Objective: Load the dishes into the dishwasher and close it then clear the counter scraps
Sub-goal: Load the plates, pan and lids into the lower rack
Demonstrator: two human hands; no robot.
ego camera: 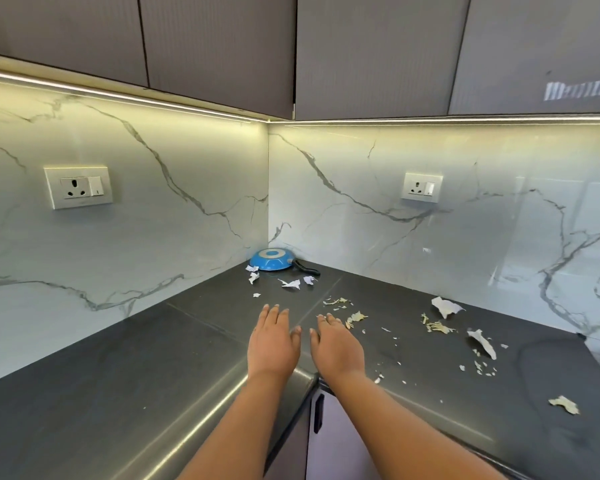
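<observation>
off to the far left of the left hand (273, 341) there's a wall socket (78, 187) on the marble, nothing to do with the job. the left hand itself is flat, fingers straight and together, palm down over the dark counter (118, 375), holding nothing. beyond its fingertips, back in the corner, a blue pan (271, 259) lies upside down with its black handle pointing right, and white paper bits (291, 283) are scattered just in front of it. just beside the left hand sits the right hand (336, 342), also spread and empty, fingers relaxed, its fingertips right at the edge of a pile of vegetable shreds (355, 318). further out to its right more peelings (437, 327) and torn white scraps (482, 342) trail along the counter, one piece (564, 405) near the front edge. no dishwasher in sight, so i'd judge we're on the scrap-clearing step, hands poised to gather. next move, i reckon, calls for sweeping the loose bits together with flat palms into one heap, working inward from the right, then cupping them up; whether that pan counts as a dish left behind, i can't say.
</observation>
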